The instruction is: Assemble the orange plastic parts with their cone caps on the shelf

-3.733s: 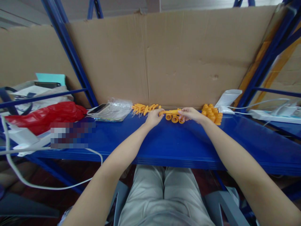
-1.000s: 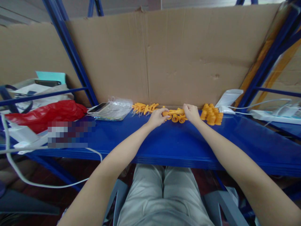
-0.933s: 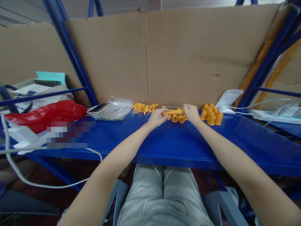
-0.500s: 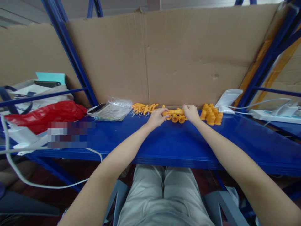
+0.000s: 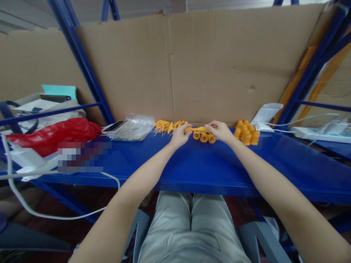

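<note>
My left hand [image 5: 181, 136] is closed on one end of an orange plastic part [image 5: 202, 129], thumb and fingers pinching it. At the part's other end, the thumb and fingers of my right hand [image 5: 221, 131] are bent around it, partly hiding it. Just in front and below lie several orange pieces with round, hollow open ends [image 5: 203, 137]. To the left of my left hand are orange T-handled corkscrews [image 5: 170, 127] with metal spirals. Right of my right hand stands a cluster of orange cup-like plastic pieces [image 5: 246, 133].
Everything rests on a blue metal shelf [image 5: 203, 164] before a cardboard panel [image 5: 219, 65]. Clear plastic packets [image 5: 134, 128] and a red bag [image 5: 63, 135] are left; a small white bag [image 5: 265, 115] and a power strip [image 5: 323, 133] are right. White cable [image 5: 63, 218] hangs lower left.
Both hands have shifted slightly left with the orange part. My right hand's fingers have loosened and spread a little, and more of the round-ended pieces shows beneath.
</note>
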The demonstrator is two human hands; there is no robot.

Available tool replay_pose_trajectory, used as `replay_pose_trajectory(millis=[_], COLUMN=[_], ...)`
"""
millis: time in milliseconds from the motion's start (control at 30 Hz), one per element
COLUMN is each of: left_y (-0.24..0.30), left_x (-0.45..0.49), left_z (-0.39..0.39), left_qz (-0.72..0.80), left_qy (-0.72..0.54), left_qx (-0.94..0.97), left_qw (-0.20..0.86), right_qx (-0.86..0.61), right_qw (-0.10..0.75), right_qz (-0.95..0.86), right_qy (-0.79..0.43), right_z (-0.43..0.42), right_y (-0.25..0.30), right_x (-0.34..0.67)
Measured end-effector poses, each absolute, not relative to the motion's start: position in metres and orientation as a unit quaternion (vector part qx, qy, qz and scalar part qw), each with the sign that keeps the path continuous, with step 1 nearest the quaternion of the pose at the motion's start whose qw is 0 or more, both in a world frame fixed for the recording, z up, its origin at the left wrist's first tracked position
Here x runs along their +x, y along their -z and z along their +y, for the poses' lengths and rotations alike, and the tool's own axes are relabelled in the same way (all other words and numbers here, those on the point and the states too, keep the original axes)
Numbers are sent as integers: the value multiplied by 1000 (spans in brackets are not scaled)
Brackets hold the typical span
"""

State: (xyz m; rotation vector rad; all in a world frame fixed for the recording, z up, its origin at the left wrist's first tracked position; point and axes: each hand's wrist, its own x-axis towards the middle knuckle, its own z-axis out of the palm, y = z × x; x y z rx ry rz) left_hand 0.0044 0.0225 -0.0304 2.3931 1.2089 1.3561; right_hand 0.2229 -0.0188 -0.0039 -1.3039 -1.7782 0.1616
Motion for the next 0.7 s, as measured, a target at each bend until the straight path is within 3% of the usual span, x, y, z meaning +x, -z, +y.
replay_pose_trajectory(millis=[200, 400, 700], left_y=[39, 39, 35], left_x=[-1, 2, 6], left_z=[38, 38, 28], left_qz=[423, 421, 436], left_qy=[-458, -491, -452], left_qx=[773, 750, 770], left_qw=[116, 143, 113], right_qx=[-451, -567, -675], right_qw=[431, 395, 210], right_qz=[-779, -721, -686], right_qy=[-60, 58, 172], right_z=[-12, -16, -29], right_y=[11, 6, 2], right_x=[226, 227, 226])
